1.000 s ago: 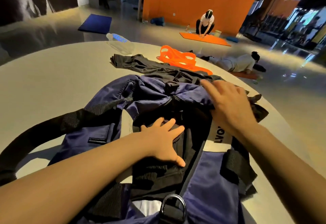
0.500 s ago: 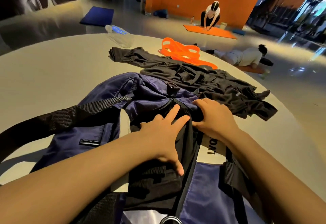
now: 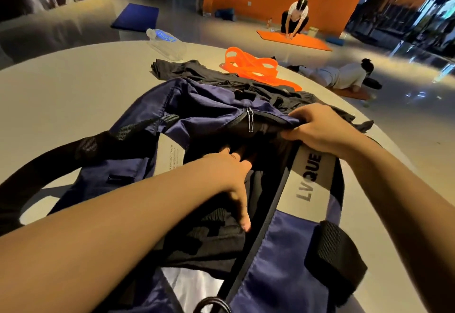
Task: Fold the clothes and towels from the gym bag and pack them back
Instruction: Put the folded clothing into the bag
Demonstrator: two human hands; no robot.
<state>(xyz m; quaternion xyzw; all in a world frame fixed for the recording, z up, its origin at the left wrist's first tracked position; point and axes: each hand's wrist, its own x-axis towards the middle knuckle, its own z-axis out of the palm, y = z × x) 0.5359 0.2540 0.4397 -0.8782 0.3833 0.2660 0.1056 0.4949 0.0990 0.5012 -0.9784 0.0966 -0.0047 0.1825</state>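
At frame centre, our right hand (image 3: 320, 128) pinches up the far lip of the navy gym bag (image 3: 283, 246) on the worktop (image 3: 61, 96), while our left hand (image 3: 229, 177), fingers hidden inside, presses black clothes (image 3: 209, 241) lying directly beneath it, along the bag's length.

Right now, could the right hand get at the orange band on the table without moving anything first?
Probably yes: the right hand grips the gym bag rim, and only the flat black garment lies before the orange band.
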